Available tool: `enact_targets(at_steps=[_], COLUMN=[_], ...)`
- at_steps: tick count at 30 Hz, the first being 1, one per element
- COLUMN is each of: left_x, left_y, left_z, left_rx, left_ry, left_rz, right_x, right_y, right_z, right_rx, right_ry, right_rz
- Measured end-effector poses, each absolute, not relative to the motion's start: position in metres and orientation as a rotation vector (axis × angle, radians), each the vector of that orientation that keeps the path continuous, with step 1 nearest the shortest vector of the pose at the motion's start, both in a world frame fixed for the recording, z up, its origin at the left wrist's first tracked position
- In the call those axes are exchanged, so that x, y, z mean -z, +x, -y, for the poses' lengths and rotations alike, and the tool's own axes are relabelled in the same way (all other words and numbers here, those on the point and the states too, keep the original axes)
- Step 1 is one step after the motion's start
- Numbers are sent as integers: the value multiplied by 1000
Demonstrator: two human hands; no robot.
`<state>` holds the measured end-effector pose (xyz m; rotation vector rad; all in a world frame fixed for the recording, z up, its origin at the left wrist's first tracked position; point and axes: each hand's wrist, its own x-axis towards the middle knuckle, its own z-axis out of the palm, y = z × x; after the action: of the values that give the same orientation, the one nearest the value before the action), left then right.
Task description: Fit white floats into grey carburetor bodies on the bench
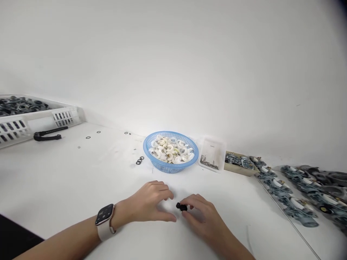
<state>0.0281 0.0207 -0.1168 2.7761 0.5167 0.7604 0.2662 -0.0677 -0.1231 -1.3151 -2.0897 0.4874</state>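
Note:
Between the thumb and fingers of my right hand (203,215) is a small black part (182,207), too small to name its kind. My left hand (153,202), with a smartwatch (105,221) on the wrist, is just left of it. Its thumb and fingers are spread apart and hold nothing. Both hands are low over the white table (130,238). Beyond them stands a blue basket (171,168) filled with white ring-shaped plastic pieces (170,148).
Right of the basket are a clear tray (213,148) of metal pins and a box (240,169) of metal castings. Rows of carburetor-like castings (287,195) line the right side. Black O-rings (139,160), a black strap (50,134) and a white crate (40,122) are leftward.

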Motion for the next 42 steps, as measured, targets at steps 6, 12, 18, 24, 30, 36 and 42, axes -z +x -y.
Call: enact_targets(at_steps=[6,12,18,24,30,36,42], left_x=[118,117,116,117,115,112,111], left_y=[29,27,26,26,27,26,26], left_z=[-11,-10,-8,-8,-7,-7,-8], left_rx=[-819,-808,-805,-730,-677,-676,-644], left_ry=[2743,2741,2731,2731,2700,2613,2519], left_rz=[-462,-431,-408,-418,-381,-443,-485], right_x=[120,116,114,118,123,123,113], right_y=[247,242,244,243,242,246,243], right_z=[75,77,77,75,77,76,73], right_rx=[-518,-641,-707,-524,-478,-550,-648], right_ry=[-1282,-1397,-1408,-1289,-1275,-1471,-1424], right_rz=[2020,1849,1815,2013,2021,1867,1930])
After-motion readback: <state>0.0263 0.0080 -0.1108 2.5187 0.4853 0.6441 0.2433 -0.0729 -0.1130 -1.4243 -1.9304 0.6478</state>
